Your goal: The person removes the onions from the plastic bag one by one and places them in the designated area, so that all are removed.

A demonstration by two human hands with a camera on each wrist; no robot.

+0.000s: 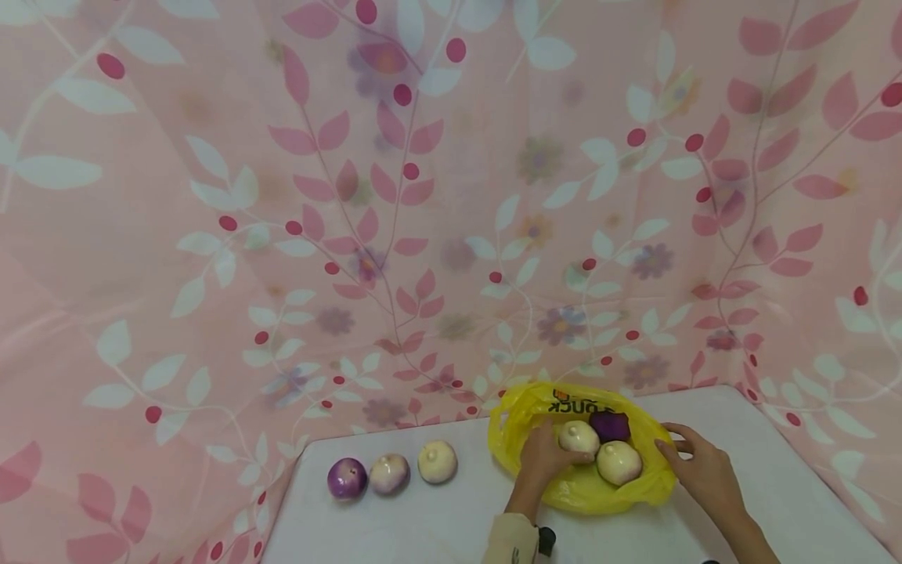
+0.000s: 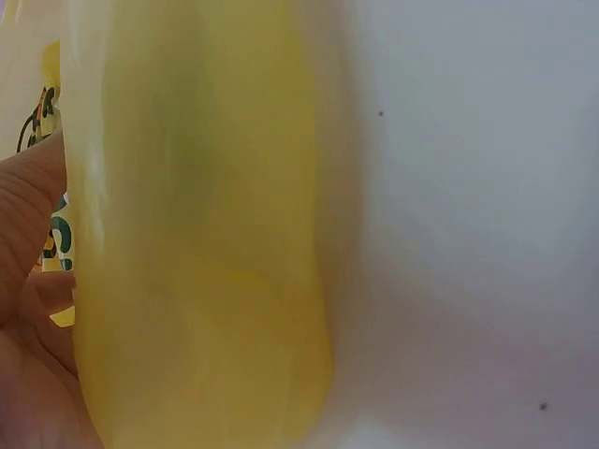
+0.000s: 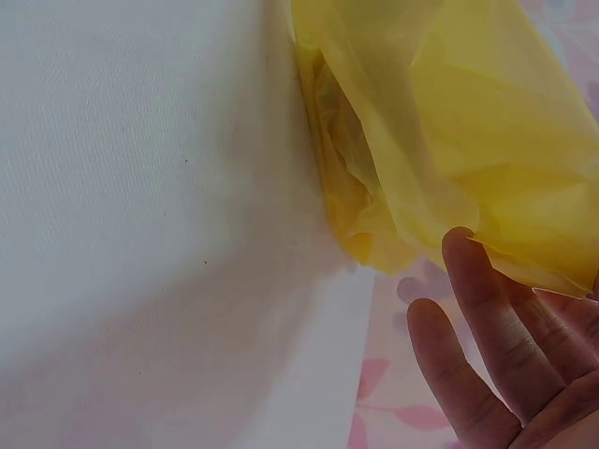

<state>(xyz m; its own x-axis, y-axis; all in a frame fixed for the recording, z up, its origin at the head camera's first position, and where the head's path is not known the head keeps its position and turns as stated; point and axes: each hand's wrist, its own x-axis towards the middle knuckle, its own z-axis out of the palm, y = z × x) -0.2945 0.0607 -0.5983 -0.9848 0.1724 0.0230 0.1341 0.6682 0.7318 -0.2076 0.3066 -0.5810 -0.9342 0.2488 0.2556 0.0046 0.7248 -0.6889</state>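
Observation:
A yellow plastic bag lies with its mouth open on the table. My left hand reaches inside and holds a pale onion, its thumb along the lower side; the fingers behind are partly hidden. Beside that onion lie another pale onion and a dark purple onion. At the bag's right rim, my right hand pinches the plastic between thumb and fingers. In the right wrist view, other fingers extend outside the bag. The bag's wall covers much of the left wrist view.
Left of the bag, a purple onion, a pale purple-tinged onion and a whitish onion form a row on the white table. A pink floral curtain hangs behind the table's back edge.

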